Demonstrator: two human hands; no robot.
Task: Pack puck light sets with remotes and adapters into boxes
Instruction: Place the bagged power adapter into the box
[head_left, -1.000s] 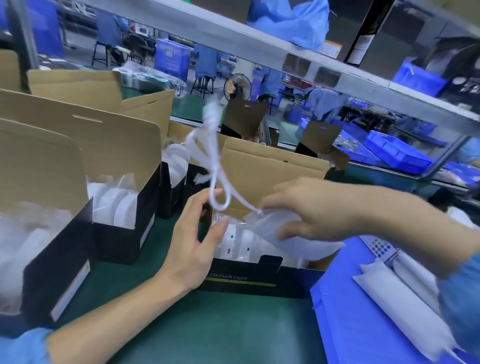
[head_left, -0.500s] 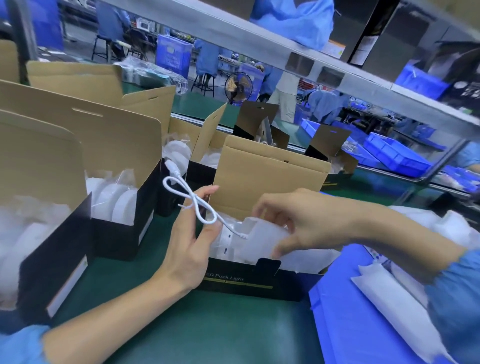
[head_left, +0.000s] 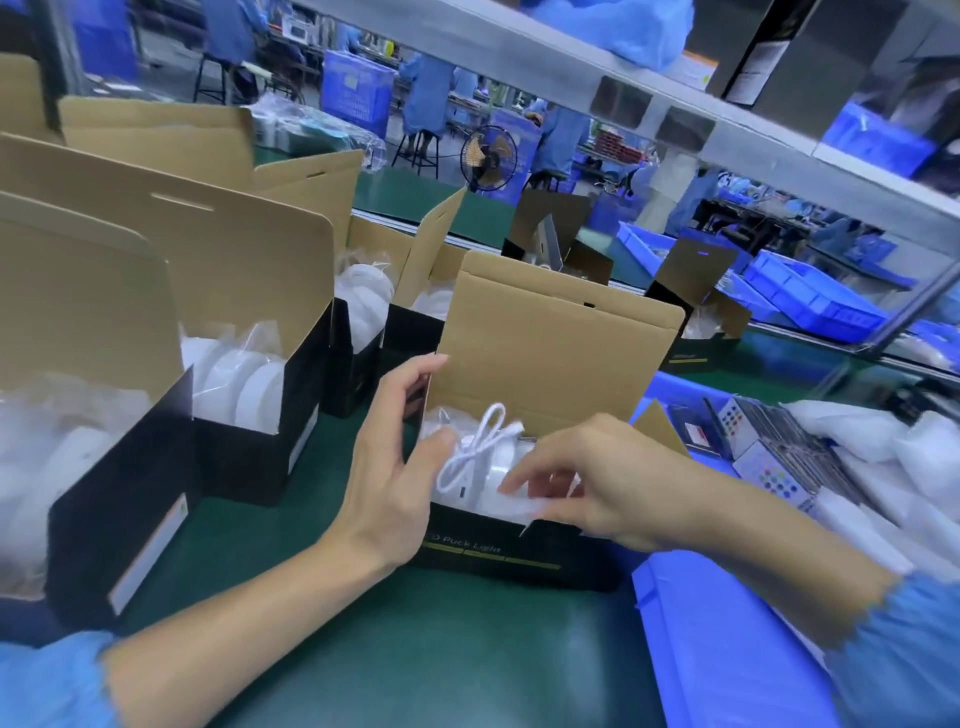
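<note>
An open black puck light box (head_left: 519, 551) with a raised brown lid stands on the green belt in front of me. Inside lie white bagged puck lights and a looped white cable (head_left: 478, 447) on top of them. My left hand (head_left: 395, 457) is at the box's left wall, its thumb touching the cable and its index finger against the lid's edge. From the right, my right hand (head_left: 587, 488) reaches in, with its fingertips pressing on the white bagged piece under the cable.
Several open boxes (head_left: 244, 384) with white puck lights stand to the left and behind. A blue tray (head_left: 727, 649) at the right holds remotes (head_left: 769, 467) and white bagged items (head_left: 883, 441). A metal shelf (head_left: 675, 119) runs overhead.
The cable, held up above the box a second ago, has come down into the box. Both hands have lowered with it; my left hand now sits at the box's left wall.
</note>
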